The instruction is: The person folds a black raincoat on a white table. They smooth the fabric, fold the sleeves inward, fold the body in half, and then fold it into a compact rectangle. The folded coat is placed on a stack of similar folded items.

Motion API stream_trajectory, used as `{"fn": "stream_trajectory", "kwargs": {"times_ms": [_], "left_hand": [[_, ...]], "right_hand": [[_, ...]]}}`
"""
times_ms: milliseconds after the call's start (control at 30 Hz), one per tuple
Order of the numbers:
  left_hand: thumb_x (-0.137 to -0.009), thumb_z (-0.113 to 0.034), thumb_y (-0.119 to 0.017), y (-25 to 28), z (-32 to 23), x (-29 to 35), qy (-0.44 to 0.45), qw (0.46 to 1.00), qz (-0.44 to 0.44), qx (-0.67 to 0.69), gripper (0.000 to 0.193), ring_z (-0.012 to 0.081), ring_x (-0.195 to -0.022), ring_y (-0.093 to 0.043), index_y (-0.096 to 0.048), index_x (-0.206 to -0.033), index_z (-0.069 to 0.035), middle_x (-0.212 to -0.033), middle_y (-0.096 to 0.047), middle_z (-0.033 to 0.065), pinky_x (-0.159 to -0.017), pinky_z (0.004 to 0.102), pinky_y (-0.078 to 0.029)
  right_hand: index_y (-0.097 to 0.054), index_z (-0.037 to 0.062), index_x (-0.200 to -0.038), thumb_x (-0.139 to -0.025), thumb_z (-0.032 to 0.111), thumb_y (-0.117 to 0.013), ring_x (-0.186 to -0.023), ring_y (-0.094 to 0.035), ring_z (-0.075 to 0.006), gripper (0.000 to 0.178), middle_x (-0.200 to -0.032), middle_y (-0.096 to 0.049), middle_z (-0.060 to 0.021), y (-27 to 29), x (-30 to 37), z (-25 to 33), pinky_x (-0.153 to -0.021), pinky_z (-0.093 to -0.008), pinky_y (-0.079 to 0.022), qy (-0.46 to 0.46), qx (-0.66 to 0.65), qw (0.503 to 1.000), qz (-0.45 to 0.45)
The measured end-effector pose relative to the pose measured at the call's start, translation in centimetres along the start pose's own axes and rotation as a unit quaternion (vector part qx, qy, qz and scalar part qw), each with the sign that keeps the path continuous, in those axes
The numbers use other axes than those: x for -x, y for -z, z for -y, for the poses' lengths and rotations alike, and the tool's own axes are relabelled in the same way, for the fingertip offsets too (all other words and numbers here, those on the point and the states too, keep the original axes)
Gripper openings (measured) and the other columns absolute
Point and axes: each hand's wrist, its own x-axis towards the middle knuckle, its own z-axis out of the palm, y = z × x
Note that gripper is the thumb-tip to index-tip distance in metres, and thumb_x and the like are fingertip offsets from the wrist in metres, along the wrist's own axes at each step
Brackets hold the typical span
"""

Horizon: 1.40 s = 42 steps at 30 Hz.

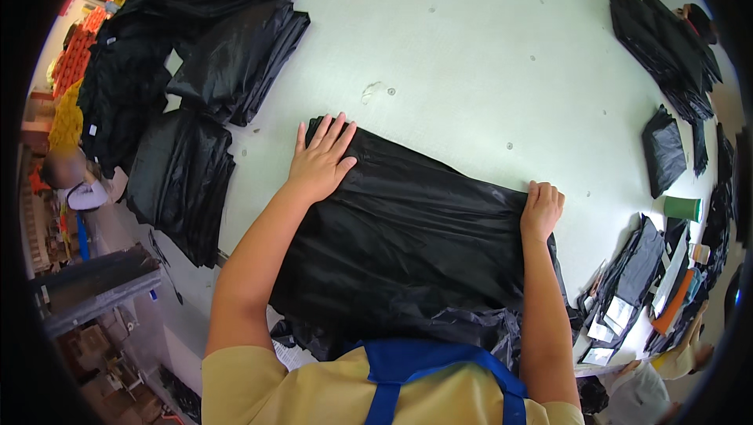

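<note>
A shiny black piece of thin fabric (408,229) lies spread on the pale table (447,56) in front of me, its near part bunched against my body. My left hand (320,162) rests flat on its far left corner, fingers spread. At the far right corner, my right hand (541,209) has its fingers curled over and pinching the fabric's edge. Between the two hands the far edge slants down to the right, with creases running across the cloth.
Stacks of folded black fabric (179,182) line the table's left side. More black pieces (659,44) lie at the far right, near a green cylinder (683,208) and an orange-handled tool (673,303). One person (82,182) is at the left; others appear at the lower right.
</note>
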Motion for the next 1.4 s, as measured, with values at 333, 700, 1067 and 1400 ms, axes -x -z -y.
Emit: {"fn": "stream_trajectory", "kwargs": {"times_ms": [333,700,1067,1400], "left_hand": [[-0.075,-0.002,-0.062,5.4,1.4,-6.7,-0.032,0.978,0.162,-0.131,0.027,0.0232,-0.108,-0.054,-0.067,-0.099,-0.015,-0.100,-0.063,0.0052,-0.092,0.0475,-0.038],[-0.061,-0.014,-0.058,11.3,1.9,21.3,-0.232,0.942,-0.243,-0.014,0.012,0.0238,-0.062,-0.047,-0.051,-0.069,-0.011,-0.066,-0.040,0.0057,-0.052,0.0354,-0.035],[-0.086,-0.045,-0.059,3.9,-3.1,26.5,-0.089,0.995,-0.018,0.039,0.069,0.0457,-0.140,-0.017,-0.036,-0.144,-0.017,-0.156,-0.015,0.0180,-0.112,0.0603,-0.011],[-0.083,-0.046,-0.063,-1.2,-1.9,27.0,-0.093,0.993,-0.061,0.043,0.077,0.0440,-0.141,-0.016,-0.028,-0.146,-0.020,-0.156,-0.015,0.0182,-0.111,0.0617,-0.011]], "right_hand": [[-0.064,0.0035,-0.107,-0.075,0.020,-0.069,-0.093,-0.063,-0.0350,0.037,-0.093,-0.068,-0.0185,9.6,-4.7,0.9,-0.083,-0.0407,-0.049,0.111,0.032,0.900,0.420],[-0.055,0.0114,-0.081,-0.052,0.005,-0.070,-0.064,-0.053,-0.0276,0.033,-0.071,-0.050,-0.0060,23.3,23.0,0.5,-0.059,-0.0405,-0.041,0.373,-0.146,0.905,0.147],[-0.061,0.0092,-0.101,-0.067,0.020,-0.074,-0.097,-0.057,-0.0281,0.038,-0.099,-0.059,-0.0090,18.5,26.3,-1.1,-0.087,-0.0379,-0.044,0.322,-0.196,0.865,0.331],[-0.055,0.0082,-0.073,-0.070,0.001,-0.055,-0.083,-0.053,-0.0325,0.008,-0.078,-0.051,-0.0091,18.2,17.1,-16.9,-0.073,-0.0411,-0.042,0.192,-0.069,0.975,0.088]]}}
